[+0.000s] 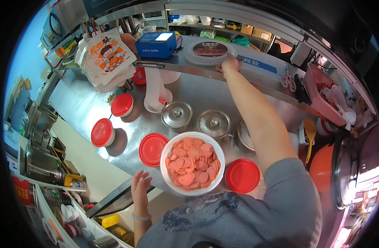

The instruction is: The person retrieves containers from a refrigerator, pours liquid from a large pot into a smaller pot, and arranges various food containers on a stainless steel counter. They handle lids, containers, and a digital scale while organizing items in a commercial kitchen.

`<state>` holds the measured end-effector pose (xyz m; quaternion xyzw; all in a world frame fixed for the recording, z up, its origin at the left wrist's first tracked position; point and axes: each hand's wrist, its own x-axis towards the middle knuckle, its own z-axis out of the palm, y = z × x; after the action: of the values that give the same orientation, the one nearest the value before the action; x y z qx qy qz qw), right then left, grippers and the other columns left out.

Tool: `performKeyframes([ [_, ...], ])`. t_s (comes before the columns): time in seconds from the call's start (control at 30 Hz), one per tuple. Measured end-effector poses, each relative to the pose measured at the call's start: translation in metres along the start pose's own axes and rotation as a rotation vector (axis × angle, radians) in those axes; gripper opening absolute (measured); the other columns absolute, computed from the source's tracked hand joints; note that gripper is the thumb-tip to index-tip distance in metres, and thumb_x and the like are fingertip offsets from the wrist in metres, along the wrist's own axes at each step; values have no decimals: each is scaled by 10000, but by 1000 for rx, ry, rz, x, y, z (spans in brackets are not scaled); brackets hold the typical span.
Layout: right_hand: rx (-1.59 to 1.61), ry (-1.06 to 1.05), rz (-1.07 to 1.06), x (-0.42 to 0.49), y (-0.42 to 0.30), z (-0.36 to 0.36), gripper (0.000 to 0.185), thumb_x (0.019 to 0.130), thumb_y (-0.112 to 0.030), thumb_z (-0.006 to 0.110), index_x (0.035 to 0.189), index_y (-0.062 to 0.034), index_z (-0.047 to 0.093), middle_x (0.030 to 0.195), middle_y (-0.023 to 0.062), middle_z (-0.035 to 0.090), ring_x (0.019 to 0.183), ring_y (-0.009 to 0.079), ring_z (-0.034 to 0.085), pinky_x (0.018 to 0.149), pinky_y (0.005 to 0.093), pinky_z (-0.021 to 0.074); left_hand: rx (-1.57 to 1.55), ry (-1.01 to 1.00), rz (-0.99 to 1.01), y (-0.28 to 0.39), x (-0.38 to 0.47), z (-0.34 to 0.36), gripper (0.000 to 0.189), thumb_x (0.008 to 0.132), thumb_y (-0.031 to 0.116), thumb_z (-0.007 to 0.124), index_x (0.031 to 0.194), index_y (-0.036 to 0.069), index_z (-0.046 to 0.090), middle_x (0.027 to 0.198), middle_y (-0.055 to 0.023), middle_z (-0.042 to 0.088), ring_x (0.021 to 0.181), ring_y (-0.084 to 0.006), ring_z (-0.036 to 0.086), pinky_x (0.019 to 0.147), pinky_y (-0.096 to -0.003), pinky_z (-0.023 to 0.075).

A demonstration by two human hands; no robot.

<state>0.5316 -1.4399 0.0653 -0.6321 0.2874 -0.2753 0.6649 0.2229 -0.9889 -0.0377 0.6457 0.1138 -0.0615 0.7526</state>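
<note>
A white tub (192, 163) filled with sliced pink sausage stands at the near edge of the steel counter. My left hand (141, 186) hovers left of the tub, fingers apart, holding nothing. My right hand (229, 65) reaches to the raised shelf and touches the edge of a round plastic lid (210, 51) with a dark printed label; whether its fingers grip the lid is hidden. Red-lidded containers flank the tub, one on the left (153, 149) and one on the right (242, 175). Beyond it stand lidded steel pots (176, 114).
Two red-lidded tubs (103, 132) stand at left. On the shelf are a blue label printer (156, 45), scissors (288, 82) and a pink basket (321, 93). Printed bags (105, 59) hang at upper left. A yellow slotted spoon (309, 133) lies at right.
</note>
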Motion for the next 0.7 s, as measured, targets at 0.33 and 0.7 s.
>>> performKeyframes([
  [0.33,-54,-168,73,7,6,-19,521,838,42,339,1324,-128,417,875,167,617,531,206,610,465,301,532,27,-86,-55,-6,10,11,274,915,156,469,1177,83,494,1096,-43,574,914,-135,567,797,-251,430],
  [0.7,-1095,-1073,139,-149,58,-125,375,915,-390,460,998,-45,580,652,84,598,481,167,582,460,291,493,-75,-250,-346,-48,11,34,334,912,254,446,1175,50,462,992,-68,607,791,-170,625,633,-287,524],
])
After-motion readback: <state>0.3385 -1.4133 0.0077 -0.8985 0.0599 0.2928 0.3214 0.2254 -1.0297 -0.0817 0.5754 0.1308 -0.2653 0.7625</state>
